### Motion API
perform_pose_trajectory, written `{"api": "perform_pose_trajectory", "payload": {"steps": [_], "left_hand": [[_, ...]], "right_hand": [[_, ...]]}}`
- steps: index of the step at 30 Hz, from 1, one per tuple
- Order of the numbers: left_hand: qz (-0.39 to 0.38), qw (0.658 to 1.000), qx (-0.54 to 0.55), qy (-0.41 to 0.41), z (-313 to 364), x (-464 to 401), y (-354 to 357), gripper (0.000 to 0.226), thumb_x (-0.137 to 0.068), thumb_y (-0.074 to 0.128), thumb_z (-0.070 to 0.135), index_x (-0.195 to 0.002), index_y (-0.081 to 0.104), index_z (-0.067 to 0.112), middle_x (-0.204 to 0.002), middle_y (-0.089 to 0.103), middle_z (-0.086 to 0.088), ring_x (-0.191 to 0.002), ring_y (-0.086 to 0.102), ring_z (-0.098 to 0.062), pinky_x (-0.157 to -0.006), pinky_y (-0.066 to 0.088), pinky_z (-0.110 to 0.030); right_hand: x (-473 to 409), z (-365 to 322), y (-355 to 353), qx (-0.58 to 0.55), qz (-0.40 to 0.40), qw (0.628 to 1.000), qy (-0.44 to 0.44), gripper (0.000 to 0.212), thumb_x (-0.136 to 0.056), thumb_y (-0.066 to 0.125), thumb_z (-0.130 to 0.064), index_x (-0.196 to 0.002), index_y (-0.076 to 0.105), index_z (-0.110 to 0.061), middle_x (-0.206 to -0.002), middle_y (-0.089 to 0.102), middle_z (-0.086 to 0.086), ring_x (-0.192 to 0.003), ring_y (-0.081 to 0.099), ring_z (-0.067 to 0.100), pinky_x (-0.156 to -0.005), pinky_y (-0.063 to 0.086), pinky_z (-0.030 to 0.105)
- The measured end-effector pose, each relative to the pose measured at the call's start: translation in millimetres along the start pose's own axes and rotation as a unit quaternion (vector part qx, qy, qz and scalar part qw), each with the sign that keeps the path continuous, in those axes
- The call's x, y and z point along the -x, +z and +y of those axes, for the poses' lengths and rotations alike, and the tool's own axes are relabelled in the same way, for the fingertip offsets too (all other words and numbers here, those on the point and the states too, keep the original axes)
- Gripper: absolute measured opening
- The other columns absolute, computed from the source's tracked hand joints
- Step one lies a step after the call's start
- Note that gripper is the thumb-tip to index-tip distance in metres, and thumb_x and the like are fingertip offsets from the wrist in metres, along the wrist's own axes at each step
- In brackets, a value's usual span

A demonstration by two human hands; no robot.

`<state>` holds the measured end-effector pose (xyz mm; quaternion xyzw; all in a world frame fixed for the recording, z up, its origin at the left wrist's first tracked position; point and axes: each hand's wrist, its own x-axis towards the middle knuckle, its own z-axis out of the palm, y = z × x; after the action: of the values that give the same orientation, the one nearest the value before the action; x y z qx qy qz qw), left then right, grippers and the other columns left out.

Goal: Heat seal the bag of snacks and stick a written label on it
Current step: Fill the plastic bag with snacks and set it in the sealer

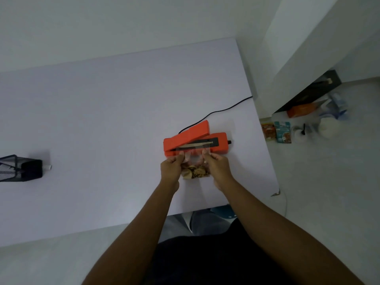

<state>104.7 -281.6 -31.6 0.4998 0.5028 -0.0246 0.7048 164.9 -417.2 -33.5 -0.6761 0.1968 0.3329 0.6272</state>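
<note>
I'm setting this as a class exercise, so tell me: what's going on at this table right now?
A person holds a clear bag of snacks with both hands, left hand and right hand pinching its top corners. They are laying the bag's open end across the strip of an orange heat sealer, whose lid is raised. Nothing is sealed yet.

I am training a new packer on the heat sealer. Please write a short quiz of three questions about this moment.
1. True or false: the lid of the orange heat sealer is raised.
2. The top edge of the clear snack bag lies: A) on the sealer's strip, B) beside the black mesh organizer, C) on the floor?
3. Which hands hold the bag?

Key:
1. True.
2. A.
3. Both: the left hand and the right hand pinch its upper corners.
</note>
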Motion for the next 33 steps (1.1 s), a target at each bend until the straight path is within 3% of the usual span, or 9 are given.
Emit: {"api": "perform_pose_trajectory", "payload": {"steps": [6,10,17,22,27,33], "left_hand": [[0.038,0.998,0.037,-0.028,1,-6,5,0.017,-0.092,0.067,0.028,-0.094,0.068,0.012,-0.100,0.075,-0.012,-0.091,0.073,-0.030,-0.084,0.059,-0.044],[0.033,0.998,0.030,-0.034,1,-6,4,0.019,-0.091,0.068,0.028,-0.099,0.068,0.011,-0.103,0.075,-0.012,-0.094,0.073,-0.031,-0.086,0.059,-0.044],[0.041,0.998,0.041,-0.038,0,-3,6,0.028,-0.091,0.068,0.028,-0.110,0.067,0.007,-0.100,0.075,-0.010,-0.086,0.073,-0.025,-0.070,0.058,-0.034],[0.054,0.995,0.070,-0.054,3,-1,11,0.020,-0.091,0.069,0.026,-0.104,0.067,0.010,-0.096,0.074,-0.008,-0.081,0.072,-0.021,-0.065,0.055,-0.030],[0.070,0.993,0.076,-0.059,4,0,15,0.011,-0.090,0.070,0.026,-0.091,0.066,0.015,-0.088,0.073,-0.004,-0.077,0.071,-0.019,-0.061,0.054,-0.028],[0.090,0.993,0.061,-0.055,1,-2,17,0.012,-0.088,0.071,0.025,-0.086,0.068,0.014,-0.091,0.074,-0.007,-0.087,0.071,-0.025,-0.068,0.055,-0.029]], "right_hand": [[-12,3,1,-0.023,0.032,0.999,0.027,0.018,-0.092,0.069,-0.030,-0.090,0.076,-0.014,-0.093,0.078,0.010,-0.087,0.075,0.028,-0.080,0.062,0.044],[-13,3,1,-0.022,0.026,0.999,0.023,0.026,-0.092,0.069,-0.031,-0.102,0.074,-0.007,-0.096,0.078,0.010,-0.087,0.075,0.027,-0.074,0.062,0.037],[-12,-1,5,-0.011,0.035,0.999,0.005,0.025,-0.093,0.067,-0.027,-0.104,0.073,-0.006,-0.098,0.077,0.006,-0.083,0.073,0.016,-0.061,0.053,0.020],[-18,0,8,-0.006,0.057,0.998,0.002,0.022,-0.090,0.071,-0.029,-0.094,0.075,-0.008,-0.094,0.077,0.007,-0.088,0.074,0.023,-0.075,0.061,0.034],[-19,1,11,0.003,0.078,0.997,-0.004,0.015,-0.089,0.070,-0.031,-0.084,0.073,-0.017,-0.090,0.078,0.005,-0.086,0.074,0.022,-0.079,0.061,0.038],[-16,2,13,0.001,0.094,0.996,0.005,0.011,-0.088,0.071,-0.031,-0.080,0.070,-0.024,-0.091,0.076,0.003,-0.086,0.073,0.020,-0.083,0.061,0.042]]}}
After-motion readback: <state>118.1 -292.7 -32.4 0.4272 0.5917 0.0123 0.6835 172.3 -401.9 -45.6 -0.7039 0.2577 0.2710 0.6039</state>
